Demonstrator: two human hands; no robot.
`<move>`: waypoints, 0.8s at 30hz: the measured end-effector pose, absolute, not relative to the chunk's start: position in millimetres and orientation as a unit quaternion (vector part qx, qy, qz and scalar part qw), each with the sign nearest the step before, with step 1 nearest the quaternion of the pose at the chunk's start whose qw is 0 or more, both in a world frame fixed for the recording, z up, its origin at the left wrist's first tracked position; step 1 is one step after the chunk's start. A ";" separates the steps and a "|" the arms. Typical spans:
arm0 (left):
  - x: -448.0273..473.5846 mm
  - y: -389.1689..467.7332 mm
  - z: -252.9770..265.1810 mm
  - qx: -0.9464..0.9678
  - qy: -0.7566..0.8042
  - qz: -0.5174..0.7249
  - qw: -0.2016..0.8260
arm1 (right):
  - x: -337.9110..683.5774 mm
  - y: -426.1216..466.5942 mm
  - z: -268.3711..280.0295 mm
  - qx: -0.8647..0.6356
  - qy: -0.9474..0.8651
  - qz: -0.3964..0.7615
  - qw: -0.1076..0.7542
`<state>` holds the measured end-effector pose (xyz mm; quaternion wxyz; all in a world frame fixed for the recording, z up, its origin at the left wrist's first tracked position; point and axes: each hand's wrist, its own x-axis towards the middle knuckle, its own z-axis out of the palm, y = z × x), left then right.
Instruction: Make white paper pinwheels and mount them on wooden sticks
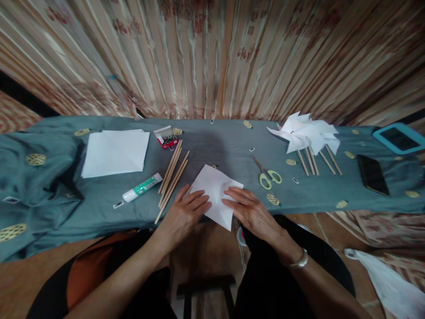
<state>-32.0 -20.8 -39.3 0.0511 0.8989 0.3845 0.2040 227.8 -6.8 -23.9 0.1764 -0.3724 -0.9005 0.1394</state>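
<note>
Your left hand (191, 209) and right hand (249, 212) sit apart, fingers on the paper (216, 184) — whether they pinch it, I can't tell — between sticks (174, 183) and scissors (264, 171).

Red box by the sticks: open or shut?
Open: the red box has its lid raised, and small pieces show inside.

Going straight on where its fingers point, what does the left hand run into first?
Most likely the right hand: the left hand points toward it across the white paper, though depth is hard to judge.
</note>
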 end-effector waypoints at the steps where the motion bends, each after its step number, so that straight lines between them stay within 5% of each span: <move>1: -32.3 -20.6 -41.7 0.898 0.384 0.208 0.054 | 228.5 -6.3 -23.6 -0.372 -0.900 0.146 0.177; 24: -30.7 -15.9 -22.4 0.800 0.449 0.298 0.263 | 216.2 9.6 -15.7 -0.430 -0.812 0.296 0.262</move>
